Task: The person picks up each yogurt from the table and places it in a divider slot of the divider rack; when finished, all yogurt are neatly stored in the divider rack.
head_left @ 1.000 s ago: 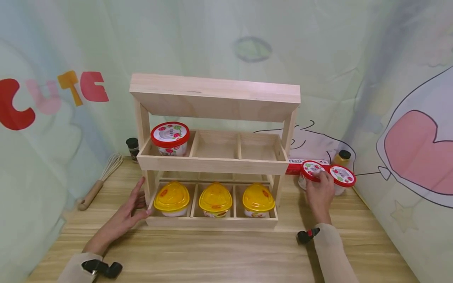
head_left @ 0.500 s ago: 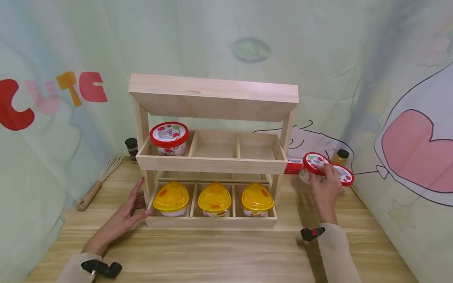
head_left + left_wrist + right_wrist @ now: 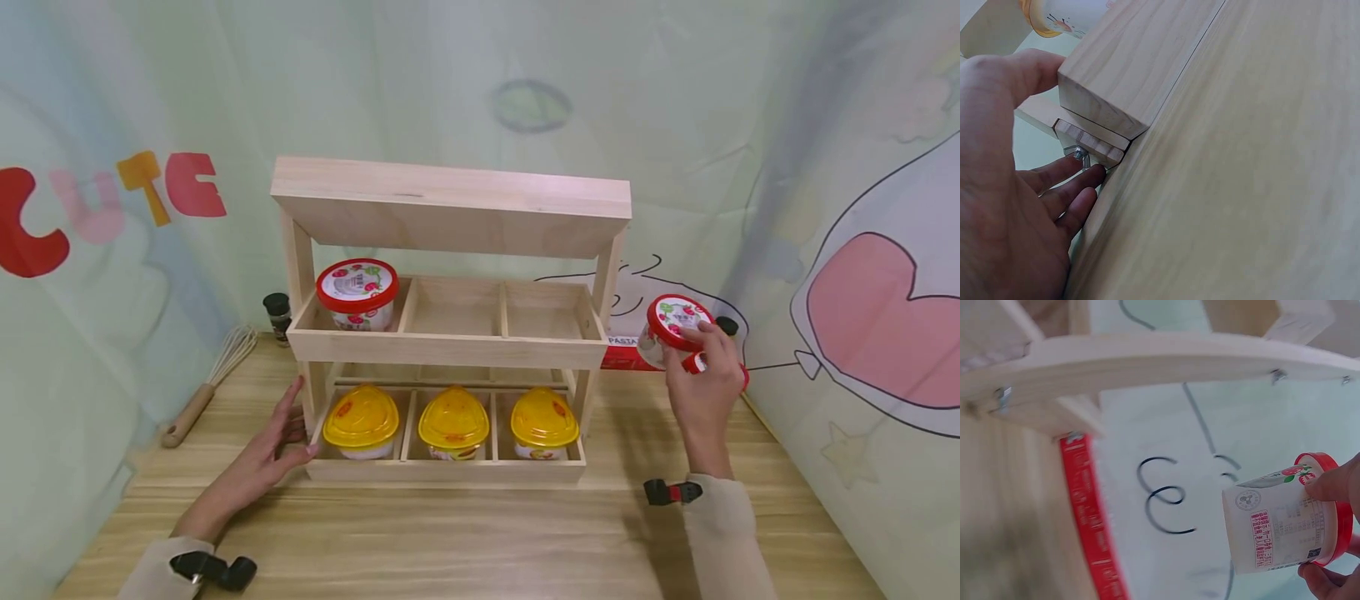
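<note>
My right hand (image 3: 701,379) grips a white cup with a red lid (image 3: 672,321) by its rim, lifted off the table to the right of the wooden two-tier rack (image 3: 450,346). The right wrist view shows that cup (image 3: 1282,522) in the air, tilted on its side, with my fingertips (image 3: 1335,481) on its lid. A second red-lidded cup (image 3: 693,363) is mostly hidden behind the hand. My left hand (image 3: 281,433) rests open against the rack's lower left corner (image 3: 1100,134), thumb on the front rail. Another red-lidded cup (image 3: 357,293) stands in the upper left compartment.
Three yellow-lidded cups (image 3: 454,421) fill the lower tier. The upper middle (image 3: 453,308) and right compartments hold nothing. A red pasta box (image 3: 622,352) and a dark-capped jar (image 3: 726,325) lie behind my right hand. A whisk (image 3: 210,379) and a small spice jar (image 3: 279,315) sit at the left.
My right hand has lifted the red-lidded cup up off the table. The left hand has stayed at the rack's corner.
</note>
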